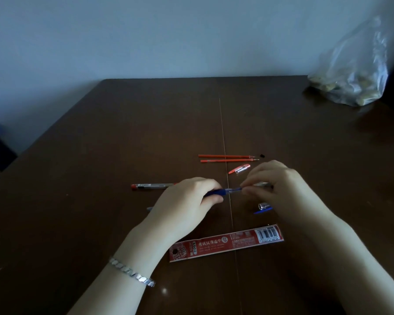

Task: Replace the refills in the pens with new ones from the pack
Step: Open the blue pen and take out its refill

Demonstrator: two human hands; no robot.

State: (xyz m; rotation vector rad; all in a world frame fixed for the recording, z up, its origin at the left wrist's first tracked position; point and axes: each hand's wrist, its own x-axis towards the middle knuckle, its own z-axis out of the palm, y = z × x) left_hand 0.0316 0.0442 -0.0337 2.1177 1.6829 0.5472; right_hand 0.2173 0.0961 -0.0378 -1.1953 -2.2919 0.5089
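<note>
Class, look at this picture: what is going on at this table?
A person is working on a blue pen held above the dark wooden table. The left hand grips its barrel; the right hand pinches the tip end. Two loose red refills, a red-capped clear pen, a red-clipped clear cap, a blue-clipped clear cap and the red refill pack lie around.

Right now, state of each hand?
Left hand: closed around the blue pen, gripping its barrel.
Right hand: fingertips pinched on the blue pen's tip end; whether it holds a separate part cannot be told.
</note>
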